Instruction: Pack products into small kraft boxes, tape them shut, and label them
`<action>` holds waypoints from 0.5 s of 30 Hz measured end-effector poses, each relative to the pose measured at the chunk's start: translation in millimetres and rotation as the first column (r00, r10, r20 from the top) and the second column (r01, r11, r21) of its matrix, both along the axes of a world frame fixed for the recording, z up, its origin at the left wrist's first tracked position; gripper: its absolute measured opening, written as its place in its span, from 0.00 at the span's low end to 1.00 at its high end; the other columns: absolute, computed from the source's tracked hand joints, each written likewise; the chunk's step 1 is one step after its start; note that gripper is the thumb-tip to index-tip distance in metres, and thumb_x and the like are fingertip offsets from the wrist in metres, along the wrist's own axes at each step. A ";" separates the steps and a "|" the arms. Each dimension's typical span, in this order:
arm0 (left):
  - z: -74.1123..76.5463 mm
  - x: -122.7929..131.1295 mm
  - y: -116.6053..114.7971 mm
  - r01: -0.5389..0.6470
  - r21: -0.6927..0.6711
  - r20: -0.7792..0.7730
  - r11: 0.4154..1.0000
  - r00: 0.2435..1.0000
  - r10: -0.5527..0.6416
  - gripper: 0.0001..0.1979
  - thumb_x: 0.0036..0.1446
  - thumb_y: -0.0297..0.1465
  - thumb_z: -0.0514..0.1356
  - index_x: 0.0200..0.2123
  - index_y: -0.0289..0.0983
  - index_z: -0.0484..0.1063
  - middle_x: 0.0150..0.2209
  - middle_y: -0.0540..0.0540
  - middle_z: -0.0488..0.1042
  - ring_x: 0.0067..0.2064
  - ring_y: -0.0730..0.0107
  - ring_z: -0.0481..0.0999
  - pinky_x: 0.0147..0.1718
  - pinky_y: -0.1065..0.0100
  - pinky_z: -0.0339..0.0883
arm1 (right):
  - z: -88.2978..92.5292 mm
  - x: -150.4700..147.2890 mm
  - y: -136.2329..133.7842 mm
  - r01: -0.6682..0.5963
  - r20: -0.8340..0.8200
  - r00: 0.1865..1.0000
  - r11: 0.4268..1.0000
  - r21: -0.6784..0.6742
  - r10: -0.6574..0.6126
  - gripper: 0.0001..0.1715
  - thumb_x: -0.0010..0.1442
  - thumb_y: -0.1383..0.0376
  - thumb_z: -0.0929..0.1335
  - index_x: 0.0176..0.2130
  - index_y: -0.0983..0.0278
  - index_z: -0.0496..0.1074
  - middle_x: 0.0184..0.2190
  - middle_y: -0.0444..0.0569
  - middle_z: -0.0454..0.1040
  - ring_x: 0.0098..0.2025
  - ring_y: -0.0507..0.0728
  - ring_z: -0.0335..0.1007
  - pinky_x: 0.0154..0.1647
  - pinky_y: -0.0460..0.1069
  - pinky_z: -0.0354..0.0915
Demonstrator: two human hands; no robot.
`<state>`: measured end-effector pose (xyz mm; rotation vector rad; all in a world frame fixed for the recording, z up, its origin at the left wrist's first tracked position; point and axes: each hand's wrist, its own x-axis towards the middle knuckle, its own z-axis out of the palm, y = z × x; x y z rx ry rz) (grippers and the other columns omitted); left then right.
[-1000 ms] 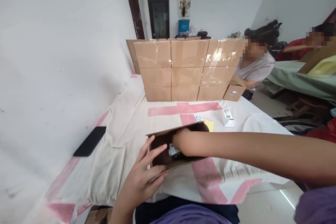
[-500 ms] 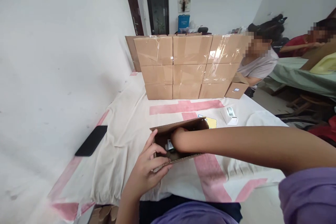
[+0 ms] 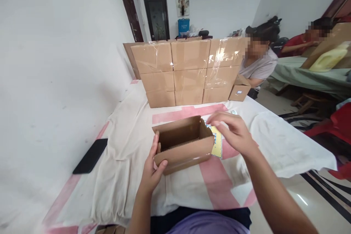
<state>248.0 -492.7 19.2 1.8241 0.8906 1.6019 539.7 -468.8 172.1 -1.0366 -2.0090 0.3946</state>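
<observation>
An open brown cardboard box (image 3: 186, 151) stands upright on the cloth-covered table (image 3: 131, 175) right in front of me. My left hand (image 3: 153, 166) grips its near left corner, thumb on the front wall and fingers along the left side. My right hand (image 3: 233, 131) hovers just right of the box above a yellow card (image 3: 217, 146), fingers loosely spread and holding nothing. What lies inside the box is hidden by its front wall.
A wall of taped cardboard boxes (image 3: 189, 71) stands at the table's far end, with one small box (image 3: 239, 89) leaning beside it. A black phone (image 3: 90, 155) lies at the left. Two other people sit at the right, one by the stack, one behind a green-covered table (image 3: 309, 76).
My right hand came out of the box and moved right, above the yellow card. The box was tipped from lying on its side to standing upright, my left hand still on it.
</observation>
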 end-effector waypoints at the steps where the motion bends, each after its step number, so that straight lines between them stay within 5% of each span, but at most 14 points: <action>1: -4.7 1.8 3.1 0.018 -0.029 0.056 0.999 0.998 -0.016 0.34 0.64 0.34 0.61 0.70 0.52 0.55 0.73 0.41 0.54 0.74 0.54 0.49 0.70 0.46 0.50 | -17.0 11.1 -3.3 0.092 -0.179 0.980 0.996 0.007 -0.090 0.20 0.73 0.54 0.59 0.43 0.60 0.75 0.43 0.54 0.79 0.48 0.62 0.76 0.51 0.58 0.70; 5: -10.5 7.6 7.8 0.076 -0.104 0.182 0.992 0.982 -0.056 0.32 0.63 0.42 0.62 0.69 0.47 0.60 0.68 0.38 0.64 0.72 0.51 0.56 0.70 0.43 0.48 | -82.0 17.7 -4.3 -0.027 -0.276 0.961 0.995 -0.095 0.000 0.24 0.72 0.51 0.59 0.57 0.58 0.72 0.61 0.57 0.71 0.65 0.65 0.65 0.63 0.61 0.63; 9: -4.5 18.3 6.4 0.064 -0.186 0.368 0.980 0.930 0.009 0.29 0.67 0.45 0.57 0.68 0.51 0.59 0.69 0.39 0.63 0.68 0.51 0.65 0.67 0.45 0.56 | -100.9 -4.5 -2.3 -0.011 -0.196 0.981 0.993 -0.115 -0.011 0.29 0.75 0.53 0.54 0.47 0.60 0.78 0.51 0.56 0.78 0.67 0.64 0.61 0.68 0.61 0.57; 12: 3.3 26.8 7.6 -0.044 -0.256 0.384 0.966 0.912 0.144 0.32 0.67 0.39 0.57 0.71 0.55 0.51 0.74 0.47 0.51 0.74 0.59 0.51 0.71 0.51 0.47 | -106.8 -14.8 -0.9 0.048 -0.282 0.955 0.987 -0.153 -0.091 0.27 0.75 0.53 0.55 0.47 0.61 0.77 0.51 0.56 0.76 0.66 0.63 0.60 0.68 0.61 0.56; 15: 10.3 28.6 12.5 -0.059 -0.363 0.386 0.930 0.899 0.208 0.37 0.65 0.35 0.57 0.72 0.58 0.45 0.76 0.57 0.37 0.76 0.63 0.36 0.72 0.56 0.40 | -118.3 -15.7 1.7 0.050 -0.423 0.896 0.979 -0.197 -0.132 0.23 0.73 0.55 0.60 0.63 0.55 0.63 0.66 0.53 0.63 0.70 0.61 0.54 0.70 0.61 0.53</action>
